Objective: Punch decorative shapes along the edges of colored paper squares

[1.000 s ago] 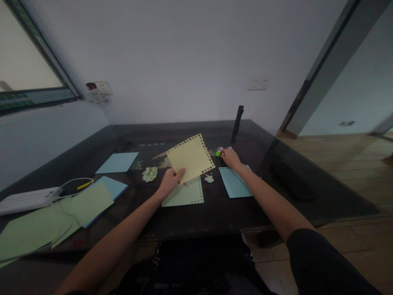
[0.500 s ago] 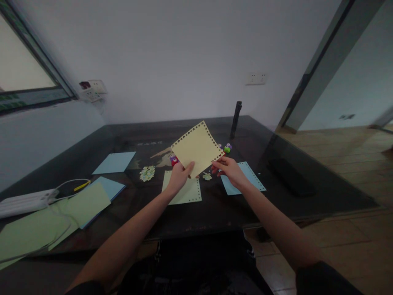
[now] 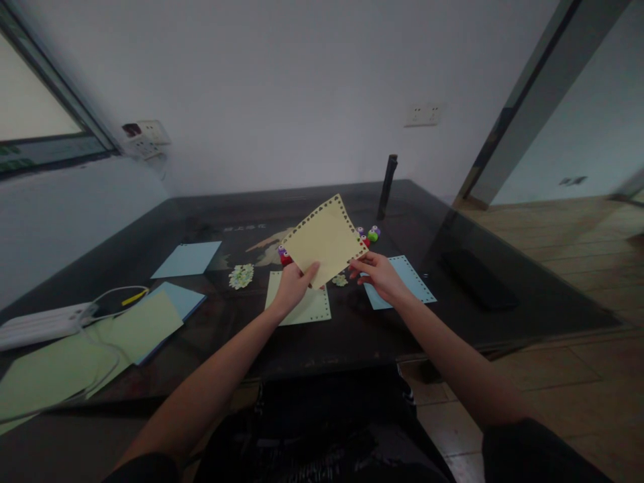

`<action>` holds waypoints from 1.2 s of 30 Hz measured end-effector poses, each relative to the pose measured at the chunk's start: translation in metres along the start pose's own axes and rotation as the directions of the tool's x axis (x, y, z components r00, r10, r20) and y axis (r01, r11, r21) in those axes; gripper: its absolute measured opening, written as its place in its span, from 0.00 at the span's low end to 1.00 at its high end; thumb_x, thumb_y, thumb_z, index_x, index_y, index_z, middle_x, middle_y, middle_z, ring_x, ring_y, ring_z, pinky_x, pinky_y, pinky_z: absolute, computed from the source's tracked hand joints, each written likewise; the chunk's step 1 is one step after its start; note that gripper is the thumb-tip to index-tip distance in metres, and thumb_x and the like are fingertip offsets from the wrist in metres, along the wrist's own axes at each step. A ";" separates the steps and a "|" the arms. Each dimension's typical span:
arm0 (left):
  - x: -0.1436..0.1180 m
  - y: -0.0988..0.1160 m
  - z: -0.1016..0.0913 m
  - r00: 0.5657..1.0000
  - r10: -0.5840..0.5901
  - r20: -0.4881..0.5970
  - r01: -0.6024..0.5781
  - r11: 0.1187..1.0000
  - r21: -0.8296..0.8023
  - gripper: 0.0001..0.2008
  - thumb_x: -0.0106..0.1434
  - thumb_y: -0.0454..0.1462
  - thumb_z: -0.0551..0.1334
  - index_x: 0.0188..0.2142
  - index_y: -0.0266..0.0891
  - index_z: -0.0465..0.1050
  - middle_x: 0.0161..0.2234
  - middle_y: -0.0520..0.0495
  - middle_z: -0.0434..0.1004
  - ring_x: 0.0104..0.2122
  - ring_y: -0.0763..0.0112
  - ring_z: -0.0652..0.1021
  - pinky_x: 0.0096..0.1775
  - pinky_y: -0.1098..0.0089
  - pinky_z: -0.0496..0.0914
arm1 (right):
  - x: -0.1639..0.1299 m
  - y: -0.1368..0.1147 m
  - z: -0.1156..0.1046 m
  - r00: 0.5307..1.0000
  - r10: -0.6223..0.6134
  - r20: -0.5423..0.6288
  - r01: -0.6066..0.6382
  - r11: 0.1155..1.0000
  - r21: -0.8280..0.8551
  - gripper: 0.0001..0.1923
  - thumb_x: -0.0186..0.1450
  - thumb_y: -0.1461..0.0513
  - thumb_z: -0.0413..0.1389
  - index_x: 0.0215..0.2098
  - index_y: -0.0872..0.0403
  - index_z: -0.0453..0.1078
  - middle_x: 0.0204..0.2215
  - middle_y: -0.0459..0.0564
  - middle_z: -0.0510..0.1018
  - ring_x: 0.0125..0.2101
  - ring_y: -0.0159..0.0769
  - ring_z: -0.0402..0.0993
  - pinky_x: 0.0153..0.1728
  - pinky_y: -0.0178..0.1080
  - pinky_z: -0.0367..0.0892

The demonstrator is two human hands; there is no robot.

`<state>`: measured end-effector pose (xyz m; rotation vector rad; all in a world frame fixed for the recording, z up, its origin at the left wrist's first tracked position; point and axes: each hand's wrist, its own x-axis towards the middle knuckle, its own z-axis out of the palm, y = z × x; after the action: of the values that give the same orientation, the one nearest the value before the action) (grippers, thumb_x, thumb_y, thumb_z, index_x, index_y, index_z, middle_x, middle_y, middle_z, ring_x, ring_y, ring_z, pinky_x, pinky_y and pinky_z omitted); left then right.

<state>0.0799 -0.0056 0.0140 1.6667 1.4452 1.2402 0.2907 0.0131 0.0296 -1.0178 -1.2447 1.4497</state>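
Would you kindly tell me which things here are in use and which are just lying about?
In use: yellow sheet, held by left hand and right hand.
Lying about: green sheet, blue sheet, punches, power strip, paper scraps.

a dark glossy table [image 3: 322,349] stands against a plain white wall [image 3: 302,80]; window [image 3: 35,127] at left, wooden floor [image 3: 578,235] right, light seemingly dim.

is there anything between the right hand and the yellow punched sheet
Nothing visible. The right hand has its fingertips at the lower right corner of the yellow sheet, which the left hand holds up by its bottom corner above the table.
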 end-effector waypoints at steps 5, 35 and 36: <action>0.001 -0.005 0.001 1.000 0.003 0.016 -0.003 1.000 -0.013 0.17 0.59 0.46 0.58 0.28 0.32 0.73 0.20 0.45 0.76 0.19 0.69 0.74 0.21 0.74 0.65 | 0.001 0.004 -0.002 0.999 0.036 0.022 -0.037 0.998 0.042 0.16 0.49 0.56 0.66 0.28 0.57 0.69 0.25 0.47 0.75 0.23 0.29 0.71 0.18 0.30 0.62; 0.009 0.011 -0.026 0.867 0.443 -0.226 -0.368 0.877 0.307 0.07 0.61 0.34 0.58 0.39 0.39 0.71 0.38 0.46 0.75 0.39 0.68 0.74 0.44 0.64 0.68 | -0.002 0.010 0.010 0.994 0.023 0.106 -0.026 0.999 0.021 0.14 0.52 0.54 0.63 0.27 0.55 0.67 0.22 0.44 0.72 0.23 0.28 0.68 0.22 0.32 0.61; 0.005 0.014 -0.022 0.888 0.445 -0.117 -0.390 0.862 0.324 0.06 0.61 0.33 0.58 0.37 0.39 0.72 0.35 0.48 0.76 0.36 0.69 0.75 0.43 0.65 0.68 | -0.002 0.011 0.011 0.993 0.024 0.113 -0.024 1.000 0.003 0.14 0.52 0.54 0.63 0.27 0.55 0.67 0.22 0.44 0.72 0.22 0.28 0.68 0.22 0.32 0.62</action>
<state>0.0653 -0.0063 0.0362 2.2068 1.4790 1.5083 0.2788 0.0078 0.0202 -0.9615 -1.3129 1.5463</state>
